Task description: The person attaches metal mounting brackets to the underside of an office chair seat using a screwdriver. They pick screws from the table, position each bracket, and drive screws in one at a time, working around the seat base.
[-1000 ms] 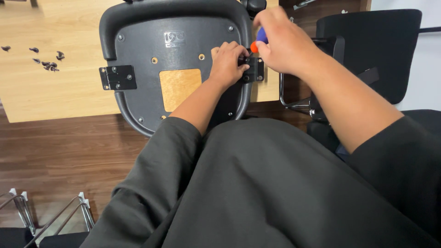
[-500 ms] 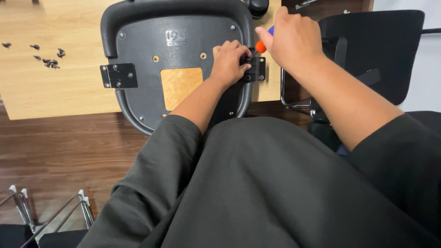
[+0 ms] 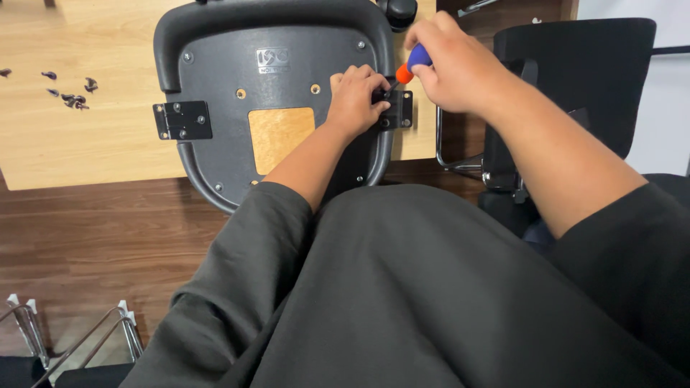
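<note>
1. Chair seat (image 3: 280,86), dark grey plastic, lies underside up on the light wood tabletop (image 3: 86,144); its lower edge overhangs the near side.
2. Left hand (image 3: 356,97) rests on the seat's right side, fingers curled onto the right black bracket (image 3: 399,111).
3. Right hand (image 3: 460,68): grip closed around a screwdriver (image 3: 411,63) with an orange and blue handle, tip angled down-left at the bracket. Tip contact probably on a screw, hidden by fingers.
4. Matching left bracket (image 3: 182,119) sits untouched.
5. Loose dark screws (image 3: 70,97) far left on tabletop.
6. Black chair back (image 3: 575,79) stands right.
</note>
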